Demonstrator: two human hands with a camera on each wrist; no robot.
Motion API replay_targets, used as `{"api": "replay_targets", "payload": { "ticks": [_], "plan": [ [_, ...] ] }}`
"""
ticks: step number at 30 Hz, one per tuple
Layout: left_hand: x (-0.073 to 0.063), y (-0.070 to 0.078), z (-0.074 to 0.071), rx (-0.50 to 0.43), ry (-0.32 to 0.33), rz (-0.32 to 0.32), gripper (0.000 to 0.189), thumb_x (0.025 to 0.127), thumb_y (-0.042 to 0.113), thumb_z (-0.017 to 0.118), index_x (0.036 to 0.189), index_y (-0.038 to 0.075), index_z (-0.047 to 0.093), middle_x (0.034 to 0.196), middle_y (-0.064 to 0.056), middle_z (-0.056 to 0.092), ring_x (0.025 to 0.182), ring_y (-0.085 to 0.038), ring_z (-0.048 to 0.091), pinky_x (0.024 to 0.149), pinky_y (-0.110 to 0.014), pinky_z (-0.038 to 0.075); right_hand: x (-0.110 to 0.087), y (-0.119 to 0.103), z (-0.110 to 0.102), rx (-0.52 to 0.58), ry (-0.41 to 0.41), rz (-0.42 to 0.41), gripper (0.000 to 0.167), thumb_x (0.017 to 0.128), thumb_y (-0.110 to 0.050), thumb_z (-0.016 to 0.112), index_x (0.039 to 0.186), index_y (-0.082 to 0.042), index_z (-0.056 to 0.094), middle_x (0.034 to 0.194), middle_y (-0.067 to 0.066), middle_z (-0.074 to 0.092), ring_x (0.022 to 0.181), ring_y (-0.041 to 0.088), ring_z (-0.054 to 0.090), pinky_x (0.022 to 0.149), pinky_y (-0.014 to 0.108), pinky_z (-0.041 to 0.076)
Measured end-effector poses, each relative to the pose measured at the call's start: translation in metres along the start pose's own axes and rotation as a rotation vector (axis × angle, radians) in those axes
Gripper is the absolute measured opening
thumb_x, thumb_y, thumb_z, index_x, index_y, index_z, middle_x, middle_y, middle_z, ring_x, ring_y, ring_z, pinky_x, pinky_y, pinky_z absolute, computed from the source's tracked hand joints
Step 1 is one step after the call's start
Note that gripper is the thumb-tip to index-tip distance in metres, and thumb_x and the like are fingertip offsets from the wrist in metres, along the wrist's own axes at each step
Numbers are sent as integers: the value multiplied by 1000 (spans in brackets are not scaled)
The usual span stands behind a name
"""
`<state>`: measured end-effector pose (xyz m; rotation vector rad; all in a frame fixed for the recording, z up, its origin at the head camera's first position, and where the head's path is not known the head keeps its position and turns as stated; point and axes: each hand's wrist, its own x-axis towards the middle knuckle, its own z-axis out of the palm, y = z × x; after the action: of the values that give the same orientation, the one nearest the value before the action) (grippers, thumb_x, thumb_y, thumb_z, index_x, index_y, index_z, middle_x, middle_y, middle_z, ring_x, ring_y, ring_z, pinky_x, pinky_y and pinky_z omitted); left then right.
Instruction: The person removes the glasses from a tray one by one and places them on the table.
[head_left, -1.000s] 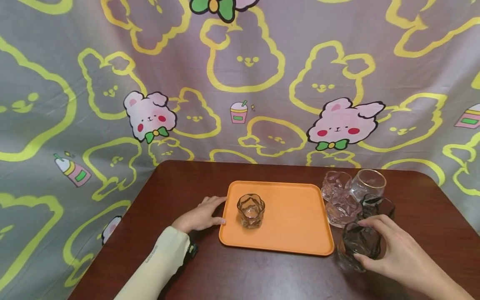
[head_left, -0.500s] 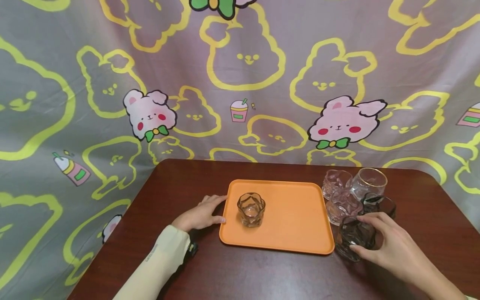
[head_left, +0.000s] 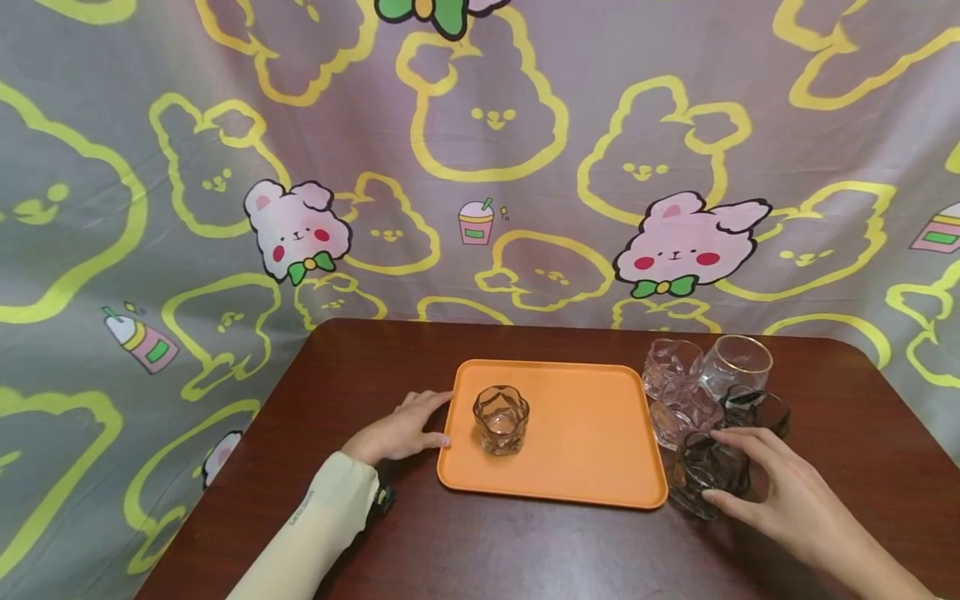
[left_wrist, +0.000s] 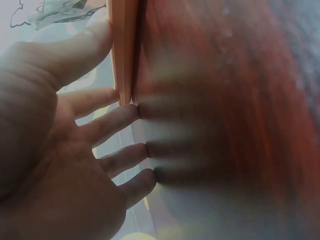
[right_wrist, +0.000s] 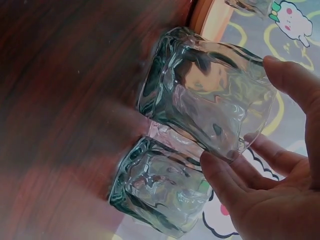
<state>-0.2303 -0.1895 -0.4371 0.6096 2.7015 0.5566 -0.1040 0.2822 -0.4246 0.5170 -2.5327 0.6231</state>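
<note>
My left hand (head_left: 401, 429) lies at the left edge of an orange tray (head_left: 585, 437), thumb and fingertips at its rim. In the left wrist view its fingers (left_wrist: 117, 120) are spread, several tips near the tabletop. My right hand (head_left: 795, 492) pinches a smoky grey drinking glass (head_left: 711, 473) by its rim, thumb on one side and fingers on the other. That glass stands close off the tray's near right corner; the right wrist view shows its thick, wavy base (right_wrist: 165, 75) close over the table. A brownish glass (head_left: 501, 423) stands upright on the tray's left part.
Behind the held glass stand another smoky glass (head_left: 772, 412), two pinkish clear glasses (head_left: 671, 367), and a round clear glass with a gold rim (head_left: 738, 367). The dark wooden table (head_left: 525, 550) meets a patterned curtain (head_left: 525, 100) at the back.
My right hand has shifted the smoky glass a little left and away from me, toward the other glasses, then held nearly still. The left hand and tray stay in place.
</note>
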Motion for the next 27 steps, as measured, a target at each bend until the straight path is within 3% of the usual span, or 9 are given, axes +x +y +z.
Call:
{"api": "replay_targets", "payload": {
  "ticks": [6,14,20,27],
  "plan": [
    [0,-2,1,4,-3,-2,77,86,37,69,149,17,30,145,-6,36,135,-30,25,102,-48,29,1,2,0,22,-9,-25,77,51,-29,93,118,-10,61,111,-1,55,99,9,48,84,6,24],
    [0,-2,1,7,3,6,76,86,36,69,149,15,31,144,-6,37,135,-30,25,103,-49,28,7,-3,-4,41,-12,-53,80,49,-30,94,120,-11,61,117,4,53,105,17,42,88,6,18],
    [0,-2,1,14,3,18,76,86,35,69,149,14,31,144,-7,37,134,-31,26,102,-49,29,23,-16,-8,43,-12,-118,76,50,-26,93,118,-10,63,117,3,55,104,15,41,85,11,23],
    [0,-3,1,18,-1,11,77,86,36,69,149,14,30,144,-7,37,135,-32,24,103,-50,27,46,-36,-10,32,-81,-168,73,57,-30,91,122,-16,61,120,-2,53,109,16,43,83,19,30]
  ]
}}
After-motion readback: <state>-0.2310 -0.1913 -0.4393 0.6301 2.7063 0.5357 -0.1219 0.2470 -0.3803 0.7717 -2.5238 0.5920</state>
